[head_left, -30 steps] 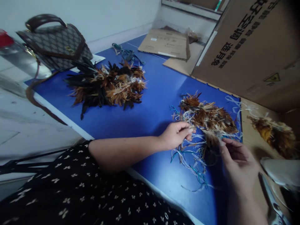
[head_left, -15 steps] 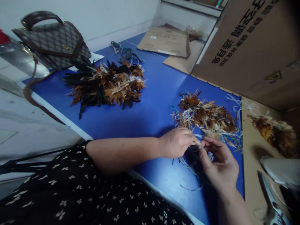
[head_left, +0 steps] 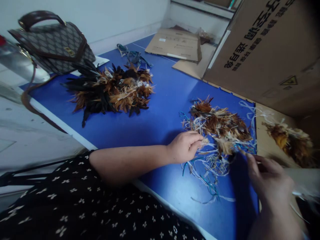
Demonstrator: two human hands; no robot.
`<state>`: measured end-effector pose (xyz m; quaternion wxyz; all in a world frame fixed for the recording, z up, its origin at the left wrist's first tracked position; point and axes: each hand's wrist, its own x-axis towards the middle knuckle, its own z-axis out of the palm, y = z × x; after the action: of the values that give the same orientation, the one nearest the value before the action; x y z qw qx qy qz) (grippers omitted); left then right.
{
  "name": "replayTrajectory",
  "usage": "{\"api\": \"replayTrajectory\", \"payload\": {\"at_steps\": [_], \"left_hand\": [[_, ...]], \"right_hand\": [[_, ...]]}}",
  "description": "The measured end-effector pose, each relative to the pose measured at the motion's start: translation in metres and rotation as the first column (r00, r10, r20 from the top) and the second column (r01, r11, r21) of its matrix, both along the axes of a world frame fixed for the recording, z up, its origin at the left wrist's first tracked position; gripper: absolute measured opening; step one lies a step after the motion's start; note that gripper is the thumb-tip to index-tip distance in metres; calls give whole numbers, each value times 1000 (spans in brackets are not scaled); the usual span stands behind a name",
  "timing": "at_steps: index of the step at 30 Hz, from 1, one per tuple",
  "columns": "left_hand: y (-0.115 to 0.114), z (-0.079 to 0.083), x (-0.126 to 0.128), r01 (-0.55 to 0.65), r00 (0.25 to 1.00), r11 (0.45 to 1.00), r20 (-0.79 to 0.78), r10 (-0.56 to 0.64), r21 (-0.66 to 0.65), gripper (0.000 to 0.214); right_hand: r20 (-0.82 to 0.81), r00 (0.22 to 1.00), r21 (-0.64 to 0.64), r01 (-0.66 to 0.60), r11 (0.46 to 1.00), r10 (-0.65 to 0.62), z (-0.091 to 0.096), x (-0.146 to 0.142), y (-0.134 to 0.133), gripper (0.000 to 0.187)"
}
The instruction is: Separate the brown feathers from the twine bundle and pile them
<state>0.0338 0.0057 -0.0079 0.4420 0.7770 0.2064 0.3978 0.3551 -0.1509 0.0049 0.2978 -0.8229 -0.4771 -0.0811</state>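
My left hand [head_left: 186,146] is closed in a pinch on a small pale feather tuft [head_left: 205,141], at the near edge of a pile of strings. My right hand [head_left: 271,181] is at the right, apart from the left, thumb and forefinger together on a thin brown feather [head_left: 242,152], slightly blurred. Just beyond both hands lies a heap of brown and cream feathers [head_left: 222,123]. White and blue-green strings [head_left: 212,166] lie tangled between the hands and trail toward the table's near edge.
A larger bundle of black and brown feathers [head_left: 117,88] lies at left on the blue table [head_left: 165,110]. Behind it are a handbag [head_left: 57,46], a bottle [head_left: 22,61] and teal strips [head_left: 133,55]. Cardboard [head_left: 175,43] and a large carton [head_left: 262,50] stand behind; another feather bundle [head_left: 291,141] lies right.
My right hand has moved away from my left, to the right, with a thin feather at its fingertips. The left hand still pinches the tuft, slightly shifted left. The string tangle is more exposed.
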Motion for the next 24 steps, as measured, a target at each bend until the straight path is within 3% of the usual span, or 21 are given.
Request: {"api": "replayTrajectory", "payload": {"at_steps": [4,10,19,24], "left_hand": [[0,2,0,-5,999,998,35,7,-57,20],[-1,2,1,12,999,997,49,-8,-73,20],[-1,1,1,2,1000,997,22,0,-78,18],[-2,4,2,-1,995,999,98,6,-50,19]], "right_hand": [[98,988,-78,123,989,-116,-20,37,1,38],[128,979,-164,176,971,-156,-33,47,2,37],[180,971,-240,196,951,-155,-35,40,8,26],[138,975,-118,189,975,-172,-23,20,8,34]]}}
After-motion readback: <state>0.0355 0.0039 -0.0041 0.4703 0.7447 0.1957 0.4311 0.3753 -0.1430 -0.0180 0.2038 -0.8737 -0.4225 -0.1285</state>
